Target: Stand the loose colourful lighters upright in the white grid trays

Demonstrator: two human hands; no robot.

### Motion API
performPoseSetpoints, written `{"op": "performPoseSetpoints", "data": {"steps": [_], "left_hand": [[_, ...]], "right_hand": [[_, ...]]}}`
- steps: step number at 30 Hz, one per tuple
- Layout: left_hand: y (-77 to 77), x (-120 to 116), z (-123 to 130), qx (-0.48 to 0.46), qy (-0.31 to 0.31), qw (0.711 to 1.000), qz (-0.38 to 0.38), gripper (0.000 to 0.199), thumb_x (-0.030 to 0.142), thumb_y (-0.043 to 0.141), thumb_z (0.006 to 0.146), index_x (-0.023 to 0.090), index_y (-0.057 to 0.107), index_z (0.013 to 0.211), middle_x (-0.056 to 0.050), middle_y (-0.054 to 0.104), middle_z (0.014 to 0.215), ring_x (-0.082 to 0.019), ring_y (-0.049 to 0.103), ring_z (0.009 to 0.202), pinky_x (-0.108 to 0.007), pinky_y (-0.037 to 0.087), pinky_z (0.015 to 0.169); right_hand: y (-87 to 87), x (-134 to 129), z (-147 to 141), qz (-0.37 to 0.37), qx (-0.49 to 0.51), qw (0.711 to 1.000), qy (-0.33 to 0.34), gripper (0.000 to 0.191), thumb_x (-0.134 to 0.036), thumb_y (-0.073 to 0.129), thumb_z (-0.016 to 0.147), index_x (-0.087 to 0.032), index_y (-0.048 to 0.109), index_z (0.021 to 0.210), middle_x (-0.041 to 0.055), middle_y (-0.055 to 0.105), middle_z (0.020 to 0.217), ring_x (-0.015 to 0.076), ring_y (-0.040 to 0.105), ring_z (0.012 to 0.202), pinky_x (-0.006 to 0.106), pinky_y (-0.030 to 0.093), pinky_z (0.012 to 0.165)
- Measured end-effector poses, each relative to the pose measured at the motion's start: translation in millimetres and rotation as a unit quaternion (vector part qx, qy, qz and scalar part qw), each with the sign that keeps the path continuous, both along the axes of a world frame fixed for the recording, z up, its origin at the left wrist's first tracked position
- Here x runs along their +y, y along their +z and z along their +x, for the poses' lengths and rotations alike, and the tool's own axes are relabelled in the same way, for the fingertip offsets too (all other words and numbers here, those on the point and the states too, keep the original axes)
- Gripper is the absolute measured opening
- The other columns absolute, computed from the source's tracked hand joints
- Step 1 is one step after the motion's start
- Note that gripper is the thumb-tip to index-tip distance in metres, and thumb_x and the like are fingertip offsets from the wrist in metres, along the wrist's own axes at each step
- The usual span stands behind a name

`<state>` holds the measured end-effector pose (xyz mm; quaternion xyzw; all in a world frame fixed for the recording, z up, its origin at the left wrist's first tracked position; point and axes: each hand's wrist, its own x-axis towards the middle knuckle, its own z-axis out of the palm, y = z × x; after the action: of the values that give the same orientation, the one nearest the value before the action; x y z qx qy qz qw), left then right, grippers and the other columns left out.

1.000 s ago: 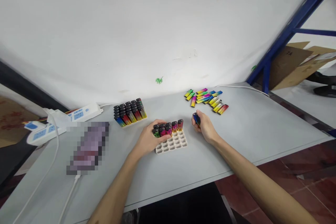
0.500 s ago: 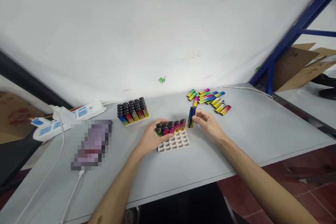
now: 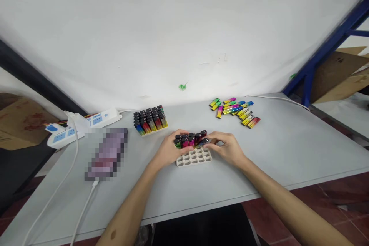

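A white tray (image 3: pixel 194 157) with rows of oval holes sits on the table, its front rows bare. Several upright lighters (image 3: pixel 185 143) with black tops and shiny coloured bodies fill its back part. My left hand (image 3: pixel 170 150) wraps round the left side of these lighters, thumb in front and fingers behind. Between the fingertips of my right hand (image 3: pixel 226 146) is a dark blue lighter (image 3: pixel 205 141), tilted at the right end of the tray beside the standing ones. Its lower part is hidden, so I cannot tell whether it sits in a hole.
A second tray full of lighters (image 3: pixel 151 120) stands at the back left. Loose shiny metallic sleeves (image 3: pixel 236 109) lie in a pile at the back right. A power strip (image 3: pixel 95 120), a blurred phone-like object (image 3: pixel 108 153) and white cables (image 3: pixel 63 177) occupy the left side.
My right hand has moved left and brought the blue lighter from beside the tray to its right end, among the other lighters. My left hand keeps its hold. The view has shifted slightly.
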<state>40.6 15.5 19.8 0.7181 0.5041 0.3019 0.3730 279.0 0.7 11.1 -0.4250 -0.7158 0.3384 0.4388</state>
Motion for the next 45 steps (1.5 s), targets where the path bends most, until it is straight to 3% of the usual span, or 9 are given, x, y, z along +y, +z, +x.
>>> {"op": "performPoseSetpoints", "data": {"steps": [9, 17, 20, 24, 28, 31, 36, 40, 45], "left_hand": [[-1.7, 1, -1, 0.008, 0.001, 1.000, -0.001, 0.047, 0.045, 0.078, 0.069, 0.026, 0.065, 0.110, 0.000, 0.072, 0.105, -0.021, 0.066, 0.095, -0.033, 0.052, 0.086], [2.4, 0, -1, 0.022, 0.004, 1.000, -0.010, 0.046, 0.044, 0.078, 0.070, 0.026, 0.065, 0.110, 0.000, 0.071, 0.107, -0.021, 0.066, 0.096, -0.032, 0.052, 0.085], [3.5, -2, 0, 0.021, 0.006, 1.000, -0.015, 0.045, 0.046, 0.077, 0.071, 0.027, 0.065, 0.110, 0.001, 0.072, 0.106, -0.021, 0.066, 0.093, -0.031, 0.052, 0.082], [4.6, -3, 1, 0.011, 0.005, 1.000, -0.013, 0.046, 0.049, 0.078, 0.070, 0.026, 0.066, 0.109, 0.001, 0.072, 0.103, -0.020, 0.066, 0.091, -0.030, 0.052, 0.082], [7.1, -3, 1, 0.022, 0.007, 1.000, -0.021, 0.047, 0.050, 0.077, 0.071, 0.027, 0.065, 0.110, 0.001, 0.072, 0.105, -0.021, 0.067, 0.093, -0.031, 0.052, 0.083], [9.2, -3, 0, 0.036, 0.011, 0.999, -0.024, 0.045, 0.047, 0.076, 0.072, 0.027, 0.065, 0.111, 0.002, 0.072, 0.106, -0.020, 0.067, 0.093, -0.031, 0.051, 0.082], [9.1, -3, 0, 0.029, 0.006, 0.999, -0.029, 0.042, 0.045, 0.076, 0.073, 0.027, 0.064, 0.109, 0.003, 0.072, 0.102, -0.019, 0.067, 0.090, -0.029, 0.051, 0.078], [7.5, -3, 0, 0.025, 0.008, 0.999, -0.034, 0.043, 0.045, 0.075, 0.073, 0.028, 0.063, 0.110, 0.004, 0.072, 0.102, -0.018, 0.066, 0.090, -0.028, 0.051, 0.078], [7.3, -3, 0, 0.031, 0.012, 0.999, -0.038, 0.043, 0.047, 0.075, 0.073, 0.029, 0.063, 0.110, 0.005, 0.071, 0.103, -0.018, 0.066, 0.091, -0.027, 0.050, 0.078]], "right_hand": [[-5.9, -1, -2, 0.084, -0.074, 0.994, -0.010, 0.020, -0.042, 0.067, 0.088, -0.026, 0.076, 0.094, 0.0063, 0.073, 0.089, 0.0177, 0.060, 0.063, 0.033, 0.049, 0.061], [-9.6, -3, 1, 0.107, -0.137, 0.981, -0.085, 0.041, -0.048, 0.058, 0.093, -0.022, 0.064, 0.062, 0.0026, 0.061, 0.060, 0.0142, 0.048, 0.052, 0.030, 0.037, 0.055], [-7.0, 13, 11, 0.105, -0.173, 0.956, -0.211, 0.041, -0.044, 0.042, 0.100, -0.021, 0.067, 0.076, 0.0042, 0.059, 0.065, 0.0163, 0.049, 0.056, 0.031, 0.038, 0.060], [-14.3, 49, 27, 0.093, -0.307, 0.898, -0.300, 0.038, -0.039, 0.048, 0.096, -0.020, 0.063, 0.125, 0.0143, 0.062, 0.107, 0.0278, 0.057, 0.091, 0.039, 0.043, 0.078], [-23.3, 67, 36, 0.063, -0.361, 0.866, -0.339, 0.030, -0.039, 0.053, 0.092, -0.016, 0.066, 0.107, 0.0166, 0.062, 0.106, 0.0319, 0.054, 0.099, 0.045, 0.042, 0.087], [-24.4, 62, 41, 0.031, -0.342, 0.879, -0.332, 0.020, -0.034, 0.054, 0.090, -0.017, 0.063, 0.089, 0.0132, 0.064, 0.094, 0.0305, 0.055, 0.095, 0.043, 0.044, 0.085], [-24.5, 51, 49, -0.012, -0.277, 0.920, -0.276, 0.036, -0.025, 0.055, 0.084, -0.015, 0.058, 0.118, 0.0129, 0.060, 0.108, 0.0259, 0.059, 0.094, 0.038, 0.047, 0.083], [-19.7, 46, 48, -0.032, -0.235, 0.945, -0.225, 0.032, -0.023, 0.053, 0.082, -0.018, 0.060, 0.113, 0.0112, 0.060, 0.109, 0.0219, 0.062, 0.088, 0.035, 0.048, 0.082], [-7.6, 38, 40, -0.078, -0.106, 0.973, -0.189, 0.040, -0.031, 0.048, 0.090, -0.021, 0.048, 0.129, 0.0007, 0.065, 0.079, 0.0186, 0.057, 0.064, 0.033, 0.045, 0.069]]}}
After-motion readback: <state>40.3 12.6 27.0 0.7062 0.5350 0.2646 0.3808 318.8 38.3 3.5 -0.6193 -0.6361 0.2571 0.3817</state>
